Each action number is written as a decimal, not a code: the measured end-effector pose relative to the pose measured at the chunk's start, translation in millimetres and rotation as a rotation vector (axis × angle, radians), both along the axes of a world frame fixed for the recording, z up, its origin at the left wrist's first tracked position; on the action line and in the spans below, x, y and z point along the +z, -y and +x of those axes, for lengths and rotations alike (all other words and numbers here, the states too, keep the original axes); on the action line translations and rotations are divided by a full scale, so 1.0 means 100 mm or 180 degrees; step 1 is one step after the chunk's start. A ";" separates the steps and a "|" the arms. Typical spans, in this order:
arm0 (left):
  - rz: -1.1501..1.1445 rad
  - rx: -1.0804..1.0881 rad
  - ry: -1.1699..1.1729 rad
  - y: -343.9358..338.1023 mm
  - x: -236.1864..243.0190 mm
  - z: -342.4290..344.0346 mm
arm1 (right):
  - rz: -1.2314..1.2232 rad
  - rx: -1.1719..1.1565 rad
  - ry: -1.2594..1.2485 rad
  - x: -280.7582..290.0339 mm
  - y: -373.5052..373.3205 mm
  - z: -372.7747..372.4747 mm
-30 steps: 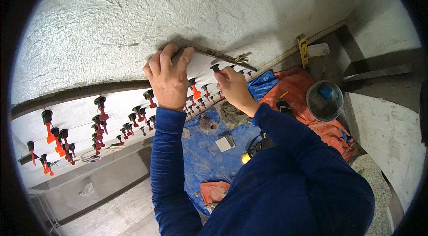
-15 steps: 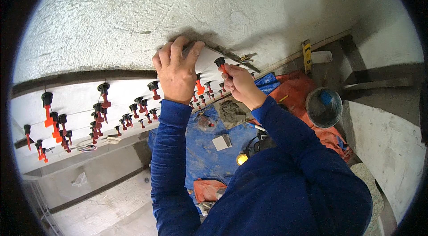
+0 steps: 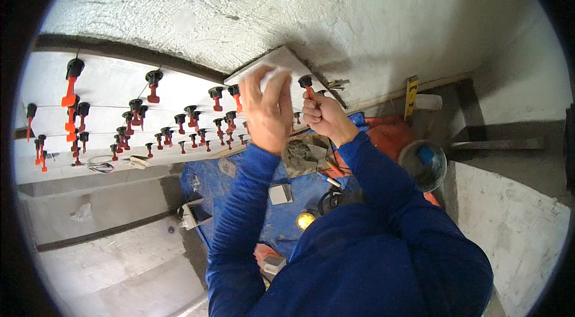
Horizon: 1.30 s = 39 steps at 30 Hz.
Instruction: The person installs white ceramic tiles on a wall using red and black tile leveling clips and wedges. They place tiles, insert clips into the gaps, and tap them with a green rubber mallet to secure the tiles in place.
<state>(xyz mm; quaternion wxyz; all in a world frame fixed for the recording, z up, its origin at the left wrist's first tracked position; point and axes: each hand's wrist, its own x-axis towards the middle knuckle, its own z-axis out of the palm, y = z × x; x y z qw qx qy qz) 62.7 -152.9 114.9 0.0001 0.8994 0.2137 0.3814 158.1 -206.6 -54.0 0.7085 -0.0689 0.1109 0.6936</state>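
Slipping off the upper edge of the white tile (image 3: 286, 60), upper centre, left hand (image 3: 266, 110) blurs, fingers apart, contact unclear; surest hold now: right hand (image 3: 323, 116), grip pinched on red-black clip (image 3: 306, 82).

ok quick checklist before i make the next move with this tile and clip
1. Clip gripped: ok. The right hand pinches the red-and-black clip by its red part, black cap upward.
2. Clip seated on the tile: cannot tell. It overlaps the white tile in view, but contact isn't clear.
3. Left hand steadying the tile: cannot tell. The left hand is in front of it, fingers blurred.
4. Tile flush with its neighbours: cannot tell from this single view.
5. Spirit level on the tile: not ok. The yellow spirit level is apart, further right.
6. Lamp lit: ok. The lamp glows below.
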 end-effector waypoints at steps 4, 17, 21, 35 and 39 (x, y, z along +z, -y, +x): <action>-0.2743 0.0910 0.0640 0.31 -0.74 -0.03 | -0.0220 0.0078 0.0313 0.03 -0.01 0.01; -0.7689 -0.2354 0.2478 -0.27 -1.62 0.11 | -0.0233 0.0225 0.0689 0.07 0.00 0.13; -0.7395 -0.1927 0.2812 -0.21 -1.73 0.20 | -0.0575 0.0348 0.0907 0.16 0.00 0.20; -0.5156 0.0930 0.3004 0.20 -1.11 0.34 | -0.1255 0.0481 0.1759 0.25 -0.05 0.21; -0.7028 0.0013 0.2586 -0.03 -1.33 0.24 | -0.1171 0.0515 0.1793 0.30 -0.03 0.22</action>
